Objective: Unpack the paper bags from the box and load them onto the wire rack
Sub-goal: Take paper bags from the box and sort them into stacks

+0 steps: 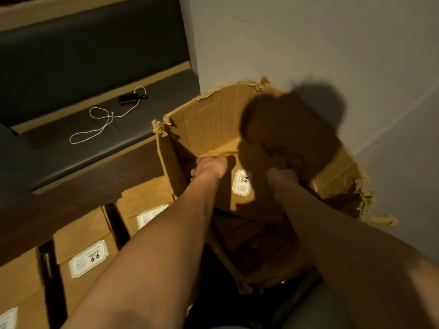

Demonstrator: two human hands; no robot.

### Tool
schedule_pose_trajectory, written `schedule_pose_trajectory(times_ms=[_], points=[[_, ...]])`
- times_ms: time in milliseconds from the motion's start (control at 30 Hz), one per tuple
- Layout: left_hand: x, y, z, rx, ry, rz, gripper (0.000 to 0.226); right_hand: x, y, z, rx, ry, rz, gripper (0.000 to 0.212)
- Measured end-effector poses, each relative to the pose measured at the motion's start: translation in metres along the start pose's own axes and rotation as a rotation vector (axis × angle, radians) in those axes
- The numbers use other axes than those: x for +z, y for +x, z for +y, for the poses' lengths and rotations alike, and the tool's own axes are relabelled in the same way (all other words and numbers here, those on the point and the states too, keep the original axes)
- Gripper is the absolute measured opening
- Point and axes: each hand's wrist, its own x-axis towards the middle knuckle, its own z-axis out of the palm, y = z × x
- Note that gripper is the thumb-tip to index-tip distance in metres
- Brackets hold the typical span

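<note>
A torn brown cardboard box (209, 119) stands open against the grey wall. Both my arms reach down into it. Inside lies a brown paper-wrapped bundle of bags (259, 207) with a white label reading 9.9. My left hand (209, 168) grips the bundle's far left end, fingers curled over its edge. At the bundle's right end is my right hand (281, 178), its fingers lost in shadow. Three more labelled bundles (83, 252) stand side by side at lower left on black rack bars (51, 276).
A dark padded bench (95, 148) with wooden trim runs along the left; a black device with a white cord (102, 119) lies on it. The grey wall (308, 43) closes the right side. The box's ragged flaps (365, 200) stick outward.
</note>
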Motion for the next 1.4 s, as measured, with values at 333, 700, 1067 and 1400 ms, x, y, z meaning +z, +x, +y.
schedule_pose_trajectory(times_ms=[333,700,1067,1400], points=[[0.062,0.096,-0.068,-0.205,-0.08,-0.093,0.093,0.0,0.05,0.038,0.224,-0.192,0.068,0.104],[0.019,0.038,-0.021,-0.089,0.109,0.019,0.042,-0.007,0.066,0.041,0.22,-0.418,0.079,0.092],[-0.019,0.008,0.005,0.145,0.167,-0.277,0.027,0.007,0.029,0.024,0.195,-0.334,0.133,0.089],[-0.103,-0.06,0.006,0.461,-0.82,-0.15,0.031,0.021,-0.051,-0.001,0.142,0.247,0.013,0.107]])
